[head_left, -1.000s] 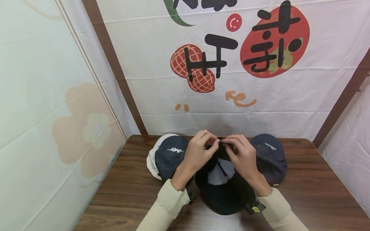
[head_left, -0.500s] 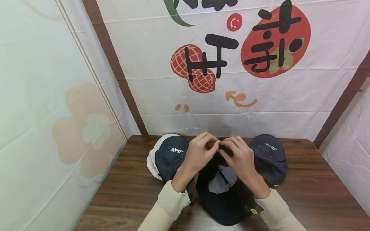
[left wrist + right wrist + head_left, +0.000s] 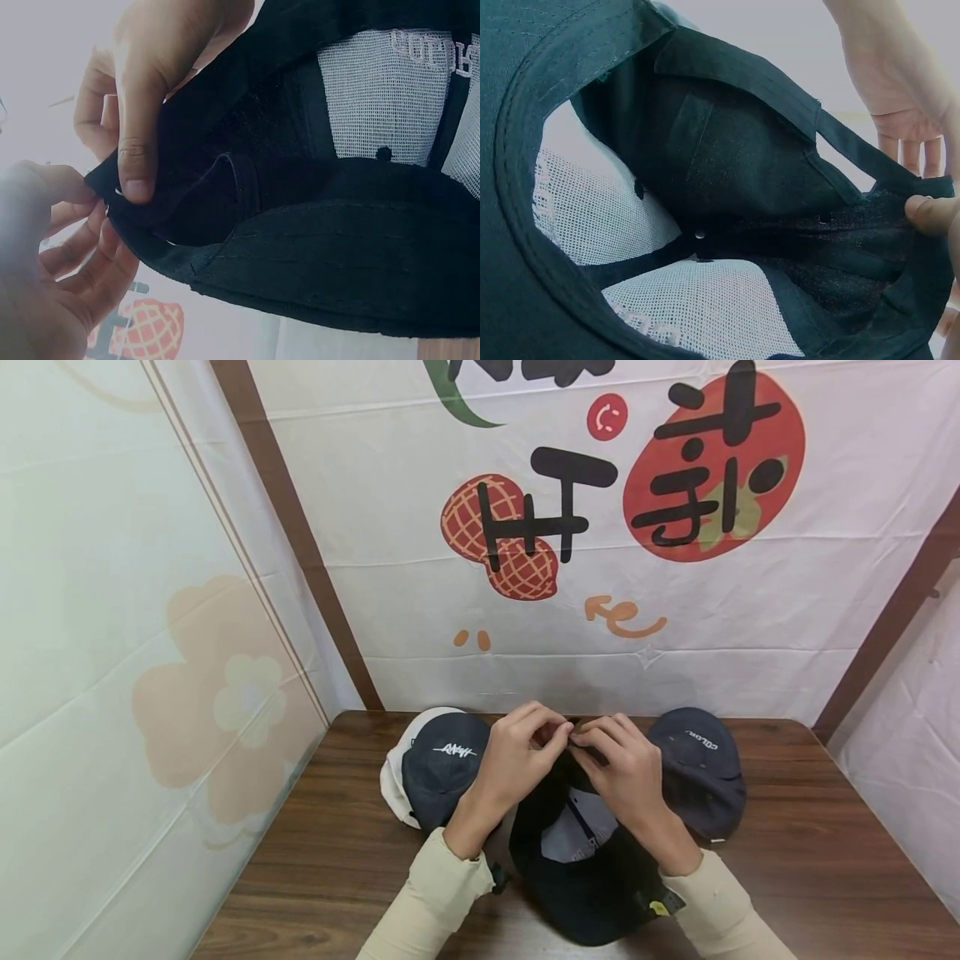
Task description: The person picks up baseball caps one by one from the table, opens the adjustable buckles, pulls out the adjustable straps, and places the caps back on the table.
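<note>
A black baseball cap (image 3: 585, 910) is held with its open underside up and its brim toward the person. Pale mesh panels (image 3: 379, 97) show inside its crown. My left hand (image 3: 517, 760) pinches the back of the cap at the adjustment strap (image 3: 859, 150). Close beside it, the fingers of my right hand (image 3: 626, 768) pinch the same strap end, thumb on the inner side. The fingertips of both hands nearly meet there. In the right wrist view the strap spans the cutout at the back of the cap.
Left of the hands, a dark navy cap (image 3: 446, 777) with white lettering overlaps a white cap (image 3: 393, 777). Another navy cap (image 3: 697, 777) lies on the right. All rest on a brown wooden table (image 3: 300, 877), with a printed white cloth (image 3: 405, 610) hanging behind.
The held cap has shifted slightly toward the person and its brim sits lower. My right hand has moved a little left, closer to my left hand. The other caps stay put.
</note>
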A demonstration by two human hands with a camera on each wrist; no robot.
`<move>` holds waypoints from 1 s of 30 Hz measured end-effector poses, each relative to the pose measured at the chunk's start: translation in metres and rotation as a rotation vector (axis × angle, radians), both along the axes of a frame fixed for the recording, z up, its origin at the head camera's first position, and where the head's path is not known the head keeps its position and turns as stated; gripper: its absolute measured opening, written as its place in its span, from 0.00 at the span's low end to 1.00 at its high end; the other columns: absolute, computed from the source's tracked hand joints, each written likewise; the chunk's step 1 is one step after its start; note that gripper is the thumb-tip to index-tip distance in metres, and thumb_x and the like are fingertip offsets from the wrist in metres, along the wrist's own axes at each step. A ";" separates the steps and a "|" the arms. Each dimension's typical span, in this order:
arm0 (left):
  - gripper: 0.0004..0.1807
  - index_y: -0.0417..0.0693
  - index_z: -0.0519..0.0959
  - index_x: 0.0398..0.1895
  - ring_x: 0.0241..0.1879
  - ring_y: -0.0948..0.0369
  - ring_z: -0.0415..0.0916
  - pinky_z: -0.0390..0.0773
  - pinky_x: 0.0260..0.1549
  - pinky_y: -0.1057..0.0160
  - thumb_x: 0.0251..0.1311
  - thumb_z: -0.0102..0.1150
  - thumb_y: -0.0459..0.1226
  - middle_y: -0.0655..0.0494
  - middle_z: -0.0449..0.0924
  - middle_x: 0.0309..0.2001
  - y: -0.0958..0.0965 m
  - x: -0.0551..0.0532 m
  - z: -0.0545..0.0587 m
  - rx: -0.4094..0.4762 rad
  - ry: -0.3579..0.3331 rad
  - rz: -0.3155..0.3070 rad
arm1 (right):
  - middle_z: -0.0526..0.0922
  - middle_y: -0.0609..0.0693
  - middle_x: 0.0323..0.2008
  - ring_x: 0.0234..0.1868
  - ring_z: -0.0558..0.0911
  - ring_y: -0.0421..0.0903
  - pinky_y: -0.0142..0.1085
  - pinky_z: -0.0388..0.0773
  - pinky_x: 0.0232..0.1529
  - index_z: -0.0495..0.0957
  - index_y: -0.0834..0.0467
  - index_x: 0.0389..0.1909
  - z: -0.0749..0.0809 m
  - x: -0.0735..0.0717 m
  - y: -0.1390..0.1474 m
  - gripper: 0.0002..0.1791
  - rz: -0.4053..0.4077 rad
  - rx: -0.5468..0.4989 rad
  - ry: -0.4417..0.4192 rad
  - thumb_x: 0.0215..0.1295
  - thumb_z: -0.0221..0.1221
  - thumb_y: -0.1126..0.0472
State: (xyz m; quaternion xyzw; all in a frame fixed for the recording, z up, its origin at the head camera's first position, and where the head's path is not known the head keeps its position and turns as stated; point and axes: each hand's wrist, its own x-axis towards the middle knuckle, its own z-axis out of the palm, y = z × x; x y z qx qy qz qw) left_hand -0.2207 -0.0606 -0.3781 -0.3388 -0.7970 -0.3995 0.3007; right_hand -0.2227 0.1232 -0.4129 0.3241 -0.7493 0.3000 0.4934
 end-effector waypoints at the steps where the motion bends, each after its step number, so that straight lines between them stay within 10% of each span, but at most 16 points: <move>1: 0.04 0.45 0.87 0.38 0.31 0.63 0.81 0.82 0.33 0.74 0.72 0.67 0.34 0.54 0.83 0.35 0.000 0.000 0.000 0.001 -0.002 0.000 | 0.89 0.50 0.35 0.35 0.84 0.50 0.42 0.81 0.31 0.89 0.56 0.32 0.000 0.000 0.000 0.12 -0.001 -0.003 0.002 0.50 0.80 0.70; 30: 0.03 0.43 0.84 0.41 0.31 0.61 0.83 0.85 0.33 0.73 0.74 0.62 0.31 0.51 0.81 0.37 -0.003 0.007 0.001 0.101 -0.017 -0.054 | 0.88 0.51 0.32 0.30 0.82 0.49 0.40 0.77 0.25 0.86 0.58 0.26 0.001 0.013 0.001 0.10 0.008 -0.047 0.078 0.51 0.77 0.72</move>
